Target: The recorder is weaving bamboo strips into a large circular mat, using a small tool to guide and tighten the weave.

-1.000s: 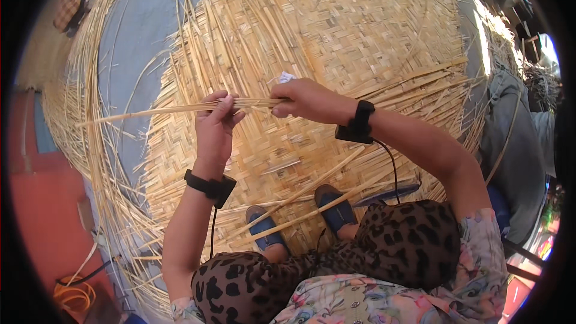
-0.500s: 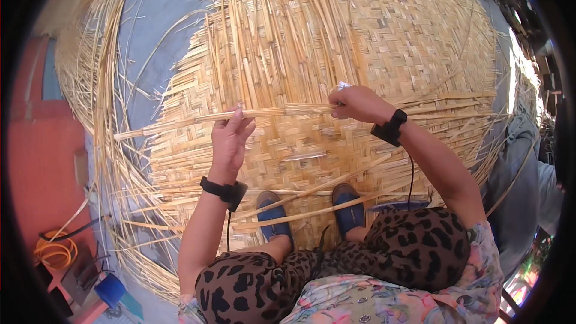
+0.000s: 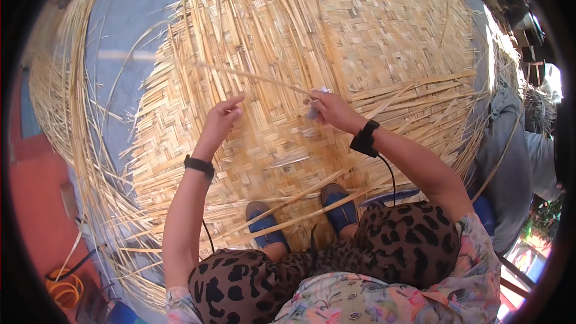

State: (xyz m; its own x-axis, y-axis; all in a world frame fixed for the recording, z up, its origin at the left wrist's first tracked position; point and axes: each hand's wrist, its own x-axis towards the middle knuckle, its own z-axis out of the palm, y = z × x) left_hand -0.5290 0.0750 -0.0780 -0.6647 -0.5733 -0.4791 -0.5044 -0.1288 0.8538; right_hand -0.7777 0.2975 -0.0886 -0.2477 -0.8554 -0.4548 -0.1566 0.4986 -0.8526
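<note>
A long pale reed strip (image 3: 252, 76) slants from my right hand toward the far left, its outer end smeared by motion. My right hand (image 3: 332, 110) is closed on the strip's near end, with something white wrapped or held at the fingertips. My left hand (image 3: 221, 123) hangs over the mat with index finger and thumb apart, holding nothing, below the strip and not touching it. Under both hands spreads a large woven reed mat (image 3: 393, 42). Loose lengthwise strips (image 3: 264, 36) lie over its far middle part.
My blue shoes (image 3: 261, 222) stand on the mat's near part, beside loose crossing strips (image 3: 288, 223). A long heap of reeds (image 3: 81, 126) lies at the left. At the right sits a person in grey trousers (image 3: 501, 162). An orange coiled cord (image 3: 65, 291) rests at the lower left.
The strip has swung from lying nearly level across my left fingers to slanting up and away. My left hand has let go of it; my right hand has kept hold.
</note>
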